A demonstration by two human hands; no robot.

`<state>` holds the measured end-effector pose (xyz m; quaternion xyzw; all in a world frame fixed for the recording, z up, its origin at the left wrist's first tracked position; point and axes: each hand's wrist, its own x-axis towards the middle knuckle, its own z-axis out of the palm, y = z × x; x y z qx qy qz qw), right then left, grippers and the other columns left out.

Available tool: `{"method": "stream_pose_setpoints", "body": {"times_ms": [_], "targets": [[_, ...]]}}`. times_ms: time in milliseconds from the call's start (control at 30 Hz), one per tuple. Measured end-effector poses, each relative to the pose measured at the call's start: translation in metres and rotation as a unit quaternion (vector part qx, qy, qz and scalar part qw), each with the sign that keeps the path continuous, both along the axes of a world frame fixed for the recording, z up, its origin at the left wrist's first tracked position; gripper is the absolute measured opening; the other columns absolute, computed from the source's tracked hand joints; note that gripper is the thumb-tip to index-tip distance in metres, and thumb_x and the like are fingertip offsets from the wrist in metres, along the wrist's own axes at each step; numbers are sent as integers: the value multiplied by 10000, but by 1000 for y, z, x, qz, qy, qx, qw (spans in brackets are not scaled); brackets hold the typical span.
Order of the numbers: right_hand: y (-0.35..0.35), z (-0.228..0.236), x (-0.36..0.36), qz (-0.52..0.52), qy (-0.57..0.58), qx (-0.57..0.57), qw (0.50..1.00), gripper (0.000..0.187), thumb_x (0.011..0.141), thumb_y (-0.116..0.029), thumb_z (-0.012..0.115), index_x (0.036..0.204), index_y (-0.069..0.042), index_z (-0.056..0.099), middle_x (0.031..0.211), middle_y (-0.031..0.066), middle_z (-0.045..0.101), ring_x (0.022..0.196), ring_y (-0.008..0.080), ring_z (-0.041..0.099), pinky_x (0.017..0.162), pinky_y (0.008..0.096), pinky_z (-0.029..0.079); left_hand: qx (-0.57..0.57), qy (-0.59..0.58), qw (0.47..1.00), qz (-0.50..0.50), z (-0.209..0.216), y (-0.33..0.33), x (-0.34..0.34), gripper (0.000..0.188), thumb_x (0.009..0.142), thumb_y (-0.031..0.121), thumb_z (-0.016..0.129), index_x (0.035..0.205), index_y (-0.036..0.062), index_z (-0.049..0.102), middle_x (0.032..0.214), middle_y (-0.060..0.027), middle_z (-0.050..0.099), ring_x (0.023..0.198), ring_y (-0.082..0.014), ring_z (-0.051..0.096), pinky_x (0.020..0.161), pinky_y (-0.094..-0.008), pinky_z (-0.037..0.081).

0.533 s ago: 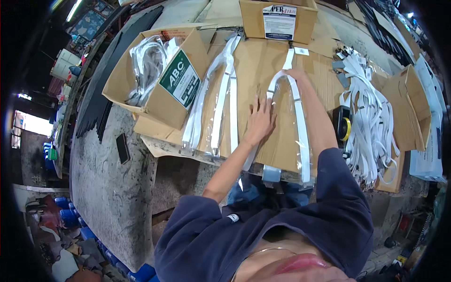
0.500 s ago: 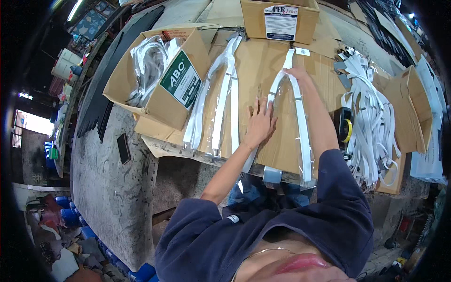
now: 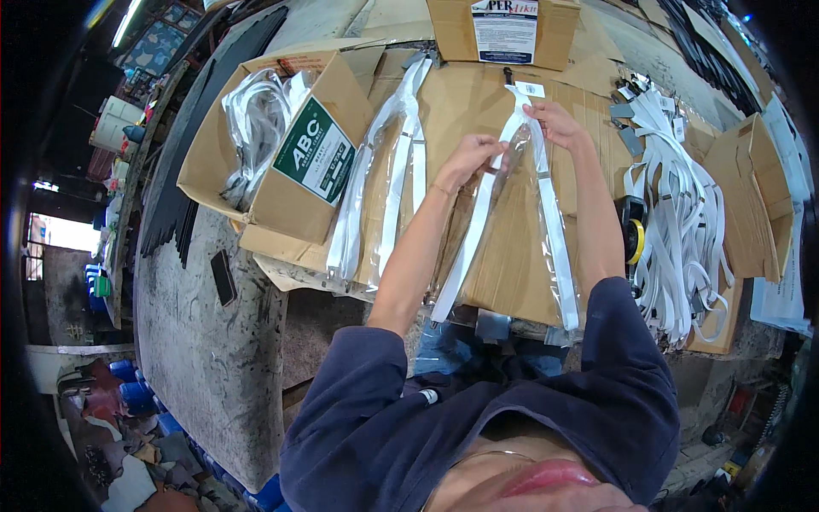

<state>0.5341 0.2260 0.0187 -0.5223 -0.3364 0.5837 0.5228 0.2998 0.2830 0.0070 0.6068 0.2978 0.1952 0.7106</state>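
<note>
A pair of white suspenders (image 3: 476, 226), with two straps forking from a joined far end, lies on a cardboard sheet (image 3: 516, 256) in front of me. Clear plastic film shows along its straps, and a white tag sits by its dark far clip. My left hand (image 3: 476, 159) pinches the left strap a little below the fork. At the top of the right strap, my right hand (image 3: 556, 126) has its thumb and fingers closed on the suspenders. More white suspenders in clear film (image 3: 391, 205) lie to the left of my left forearm.
An open carton (image 3: 256, 179) at left holds bagged white straps. Right of my arm are a black-and-yellow tape measure (image 3: 633, 230) and a heap of white suspenders (image 3: 674, 213). Another carton (image 3: 503, 34) stands at the far side. A phone (image 3: 223, 277) lies at left.
My left hand has risen from lying flat beside the left strap to pinching it near the fork. That strap now runs straighter. My right hand has shifted slightly right.
</note>
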Motion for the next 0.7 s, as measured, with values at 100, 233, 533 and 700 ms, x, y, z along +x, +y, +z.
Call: {"method": "stream_pose_setpoints", "body": {"times_ms": [100,233,533,700], "targets": [[3,1,-3,-3,-42,11,999,258,903,-216,659,1019,13,630,851,31,659,679,95,622,615,243,519,25,28,999,-25,-8,11,4,243,843,185,716,817,-41,631,680,-52,624,565,-117,589,514,-266,487],[5,-13,2,-48,-33,45,997,235,909,-175,647,1026,29,629,859,31,656,693,97,620,625,249,524,106,79,991,-30,-10,0,-3,192,851,160,703,806,-14,635,714,-57,642,588,-123,605,509,-254,475],[29,-53,9,-50,-120,38,991,303,883,-229,679,1043,26,654,886,54,678,735,131,632,655,288,504,-51,127,988,-71,-8,-32,-87,212,858,144,689,993,-6,624,700,-39,624,504,-85,498,433,-248,389],[20,-85,60,-136,-380,57,913,413,837,-367,701,1066,-26,671,912,120,701,760,236,669,708,378,505,-28,184,977,-103,40,-107,-124,576,827,164,725,1292,-68,477,679,-18,594,567,-51,480,473,-224,357]]}}
